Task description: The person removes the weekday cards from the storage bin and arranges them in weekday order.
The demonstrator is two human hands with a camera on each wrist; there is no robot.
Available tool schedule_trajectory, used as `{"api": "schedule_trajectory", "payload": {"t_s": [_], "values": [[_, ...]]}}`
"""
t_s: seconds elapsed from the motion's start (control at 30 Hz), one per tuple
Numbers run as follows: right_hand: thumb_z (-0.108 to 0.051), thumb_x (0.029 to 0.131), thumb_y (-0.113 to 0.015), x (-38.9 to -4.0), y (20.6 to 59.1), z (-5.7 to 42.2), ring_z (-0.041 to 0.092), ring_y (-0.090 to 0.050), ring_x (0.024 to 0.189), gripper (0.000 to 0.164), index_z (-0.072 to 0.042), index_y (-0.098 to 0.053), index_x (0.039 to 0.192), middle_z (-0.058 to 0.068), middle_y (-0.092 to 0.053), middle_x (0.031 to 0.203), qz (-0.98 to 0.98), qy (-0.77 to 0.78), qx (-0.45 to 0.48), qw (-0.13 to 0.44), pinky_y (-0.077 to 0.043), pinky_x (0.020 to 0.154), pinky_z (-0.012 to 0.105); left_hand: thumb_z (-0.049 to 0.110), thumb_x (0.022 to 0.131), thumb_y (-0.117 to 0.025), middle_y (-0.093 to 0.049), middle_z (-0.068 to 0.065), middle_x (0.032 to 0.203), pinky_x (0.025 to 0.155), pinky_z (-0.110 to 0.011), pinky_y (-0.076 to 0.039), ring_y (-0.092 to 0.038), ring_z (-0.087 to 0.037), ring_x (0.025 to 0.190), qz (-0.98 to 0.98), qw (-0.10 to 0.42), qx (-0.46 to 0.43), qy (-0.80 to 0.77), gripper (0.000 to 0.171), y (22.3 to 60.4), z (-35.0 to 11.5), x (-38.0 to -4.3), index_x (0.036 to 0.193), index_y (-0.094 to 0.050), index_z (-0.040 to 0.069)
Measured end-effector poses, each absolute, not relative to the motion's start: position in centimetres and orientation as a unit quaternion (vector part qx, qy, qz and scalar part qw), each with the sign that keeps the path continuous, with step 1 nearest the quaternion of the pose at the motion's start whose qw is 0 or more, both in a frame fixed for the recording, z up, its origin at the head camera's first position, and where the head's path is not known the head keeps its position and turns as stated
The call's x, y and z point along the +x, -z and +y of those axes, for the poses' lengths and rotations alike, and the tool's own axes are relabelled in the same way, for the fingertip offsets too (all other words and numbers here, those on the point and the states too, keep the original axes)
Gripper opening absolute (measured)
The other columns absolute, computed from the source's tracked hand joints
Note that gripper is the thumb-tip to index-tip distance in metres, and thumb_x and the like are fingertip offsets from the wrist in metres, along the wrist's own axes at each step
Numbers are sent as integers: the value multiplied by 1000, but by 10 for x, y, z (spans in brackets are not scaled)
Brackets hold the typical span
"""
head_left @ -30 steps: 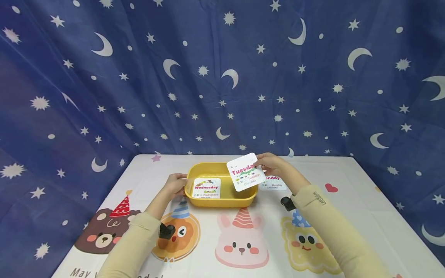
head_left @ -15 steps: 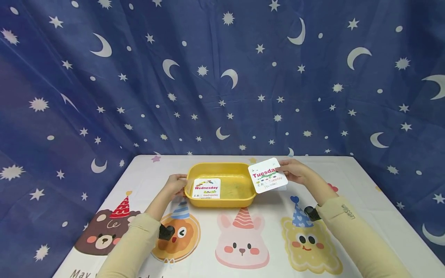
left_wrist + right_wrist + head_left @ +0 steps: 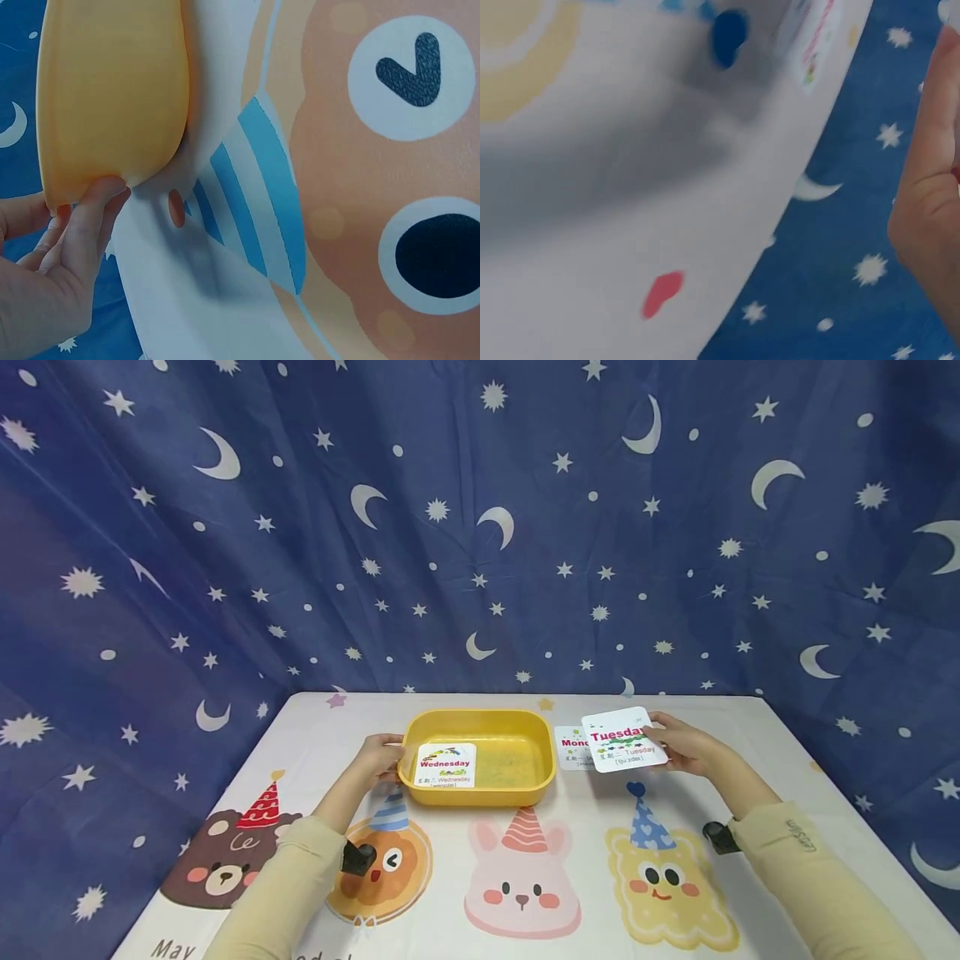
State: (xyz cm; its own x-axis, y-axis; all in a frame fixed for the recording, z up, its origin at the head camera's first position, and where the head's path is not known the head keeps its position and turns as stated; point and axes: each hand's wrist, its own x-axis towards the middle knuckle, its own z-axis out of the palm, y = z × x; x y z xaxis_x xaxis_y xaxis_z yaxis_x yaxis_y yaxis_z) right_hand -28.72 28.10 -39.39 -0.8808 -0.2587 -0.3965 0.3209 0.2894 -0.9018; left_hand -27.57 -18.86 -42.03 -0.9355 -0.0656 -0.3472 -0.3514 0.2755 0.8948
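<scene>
My left hand (image 3: 378, 757) pinches the left end of a yellow plastic tray (image 3: 517, 796); in the left wrist view the thumb and fingers (image 3: 94, 210) grip its edge. Inside the tray, at its left, lies a white card printed "Wednesday" (image 3: 446, 766). To the right of the tray, my right hand (image 3: 678, 743) holds a "Tuesday" card (image 3: 622, 741) by its right edge, face up and slightly tilted. This card overlaps a "Monday" card (image 3: 572, 747) lying on the table beside the tray, hiding its right part. The right wrist view shows only the side of my right hand (image 3: 930, 195).
The white tablecloth (image 3: 525, 860) carries printed cartoon figures, among them a bear, a rabbit and a yellow biscuit. A blue curtain (image 3: 480, 527) with moons and stars hangs right behind the table's back edge. Dark wrist cameras sit by both sleeves.
The right hand has carried the "Tuesday" card from above the tray's right end to the right, over and partly past the "Monday" card. The left hand and tray have stayed in place.
</scene>
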Motion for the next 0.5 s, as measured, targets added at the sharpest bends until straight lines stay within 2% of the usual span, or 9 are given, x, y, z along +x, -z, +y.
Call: {"api": "schedule_trajectory", "payload": {"t_s": [0.17, 0.37, 0.5], "values": [[-18, 103, -33, -285, 405, 309, 8, -63, 76, 40, -3, -18, 137, -9, -61, 86, 773, 589, 31, 236, -56, 70, 29, 3, 95, -44, -53, -31, 123, 60, -27, -58, -65, -18, 74, 792, 128, -137, -581, 44, 418, -186, -277, 138, -38, -6], [-3, 94, -42, -284, 414, 329, 9, -58, 79, 63, -3, -4, 144, -7, -56, 90, 775, 585, 84, 225, -54, 70, 26, 2, 94, -44, -52, -31, 125, 59, -27, -58, -64, -16, 71, 793, 123, -142, -579, 44, 417, -188, -277, 137, -39, -6], [2, 89, -48, -287, 418, 337, 8, -59, 76, 74, -3, 1, 145, -8, -57, 84, 760, 605, 101, 214, -55, 69, 26, 2, 94, -44, -52, -31, 125, 60, -28, -59, -65, -16, 72, 795, 124, -146, -576, 44, 416, -187, -277, 138, -39, -6]]}}
